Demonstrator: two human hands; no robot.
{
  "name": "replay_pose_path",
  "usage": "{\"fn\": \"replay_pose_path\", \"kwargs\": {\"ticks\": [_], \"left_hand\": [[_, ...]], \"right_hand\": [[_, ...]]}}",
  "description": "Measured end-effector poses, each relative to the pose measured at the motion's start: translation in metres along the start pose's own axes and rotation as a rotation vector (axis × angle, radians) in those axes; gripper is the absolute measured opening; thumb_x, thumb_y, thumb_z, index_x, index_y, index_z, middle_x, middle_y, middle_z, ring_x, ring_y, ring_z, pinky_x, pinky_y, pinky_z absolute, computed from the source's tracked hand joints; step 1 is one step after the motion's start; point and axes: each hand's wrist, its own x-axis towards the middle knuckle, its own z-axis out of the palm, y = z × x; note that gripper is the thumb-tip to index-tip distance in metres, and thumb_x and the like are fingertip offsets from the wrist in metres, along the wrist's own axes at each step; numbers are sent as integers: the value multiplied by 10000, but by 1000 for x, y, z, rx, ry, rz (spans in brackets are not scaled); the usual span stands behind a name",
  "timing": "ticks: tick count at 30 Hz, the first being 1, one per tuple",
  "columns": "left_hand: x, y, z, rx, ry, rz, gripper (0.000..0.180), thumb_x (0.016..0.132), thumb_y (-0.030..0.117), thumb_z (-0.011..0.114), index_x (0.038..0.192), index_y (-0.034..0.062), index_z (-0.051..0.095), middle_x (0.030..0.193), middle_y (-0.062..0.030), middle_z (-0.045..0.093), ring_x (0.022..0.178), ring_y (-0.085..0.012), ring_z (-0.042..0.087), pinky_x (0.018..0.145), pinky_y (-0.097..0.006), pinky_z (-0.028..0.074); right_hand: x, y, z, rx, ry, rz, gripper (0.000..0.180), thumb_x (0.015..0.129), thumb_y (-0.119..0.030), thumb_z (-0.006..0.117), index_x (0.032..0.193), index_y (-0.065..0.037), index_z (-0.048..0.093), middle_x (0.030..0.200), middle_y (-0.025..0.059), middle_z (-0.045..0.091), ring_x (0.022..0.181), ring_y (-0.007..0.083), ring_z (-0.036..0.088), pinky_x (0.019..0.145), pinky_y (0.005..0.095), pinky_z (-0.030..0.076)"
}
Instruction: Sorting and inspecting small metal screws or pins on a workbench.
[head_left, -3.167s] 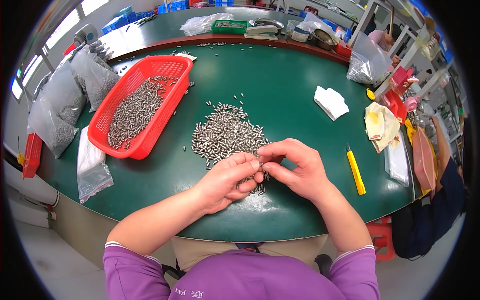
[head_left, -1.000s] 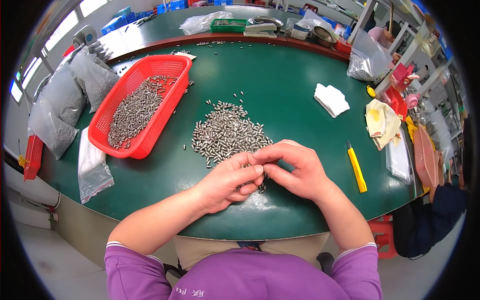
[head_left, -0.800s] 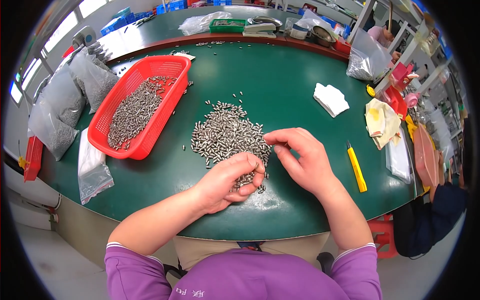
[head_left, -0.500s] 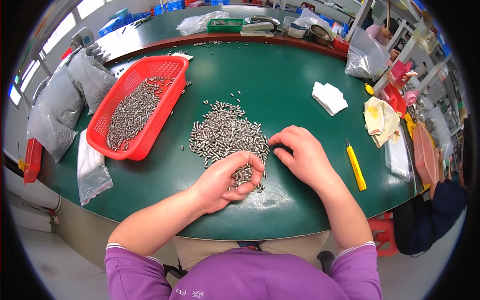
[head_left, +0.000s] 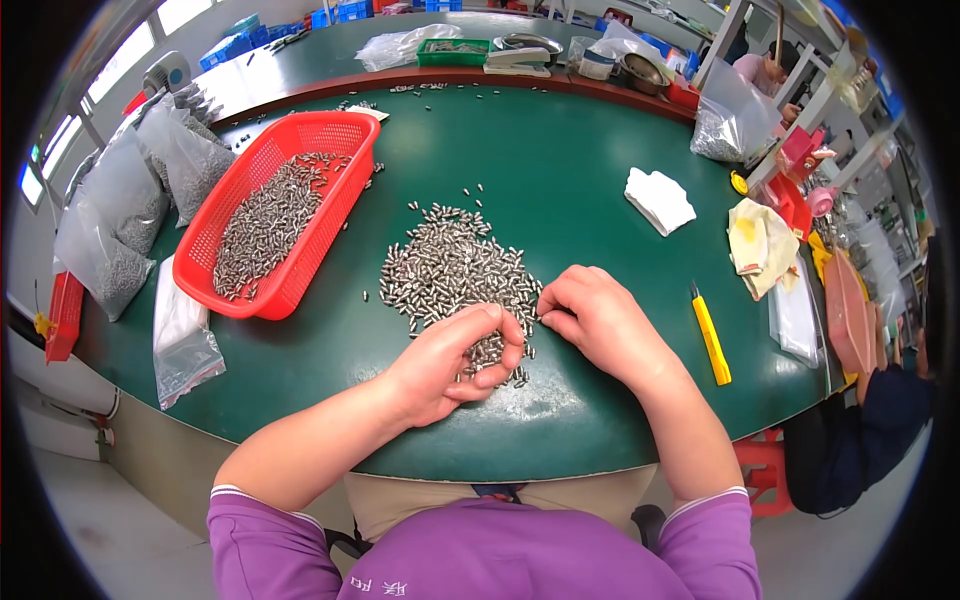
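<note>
A loose heap of small silvery metal parts with rounded ends (head_left: pixel 450 265) lies on the green tabletop (head_left: pixel 540 160). My left hand (head_left: pixel 455 365) rests against the heap's near edge, fingers curled round toward the thumb. Some parts show inside that curl; whether the fingertips grip one is hidden. At the heap's right edge my right hand (head_left: pixel 597 318) is closed in a pinch, thumb and forefinger together. What sits between those fingertips is too small to make out.
A red perforated basket (head_left: pixel 335 225) holding more parts stands left of the heap. Bulging plastic bags (head_left: pixel 115 240) line the far left. To the right lie a yellow cutter knife (head_left: pixel 710 335), white paper (head_left: pixel 660 201) and a stained cloth (head_left: pixel 762 245). A clear bag (head_left: pixel 735 115) stands behind.
My right thumb and forefinger have come together into a pinch at the heap's edge, the hand shifting slightly down. My left hand stays nearly still.
</note>
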Motion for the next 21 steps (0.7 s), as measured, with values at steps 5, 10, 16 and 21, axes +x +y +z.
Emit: {"fn": "replay_pose_path", "kwargs": {"ticks": [5, 10, 16, 21], "left_hand": [[0, 1, 0, 0, -5, 3, 225, 937, 264, 385, 933, 60, 480, 822, -59, 497, 558, -77, 393, 376, -171, 223], [2, 0, -2, -2, -32, 3, 71, 893, 150, 478, 917, 84, 472, 828, -32, 509, 542, -46, 390, 371, -155, 206], [0, 0, 0, -3, -13, 18, 102, 872, 122, 512, 939, 95, 440, 824, -29, 511, 540, -32, 389, 372, -153, 198], [1, -3, 0, 2, -25, 20, 119, 879, 133, 516, 958, 88, 438, 823, -26, 506, 544, -26, 389, 372, -151, 197]], "right_hand": [[3, -4, 0, 62, 39, 12, 104, 758, -82, 614, 860, -72, 599, 840, 81, 581, 840, 273, 551, 751, 360, 455], [2, -12, 0, 355, 119, -213, 230, 725, -41, 663, 943, -103, 621, 868, 59, 599, 850, 217, 582, 703, 313, 480], [0, -21, 5, 610, 146, -138, 319, 756, 10, 655, 1062, -53, 589, 898, 55, 636, 806, 142, 627, 715, 263, 514], [0, -19, 6, 720, 107, -137, 351, 773, 25, 633, 1112, -30, 558, 923, 74, 652, 824, 139, 639, 741, 263, 513]]}}
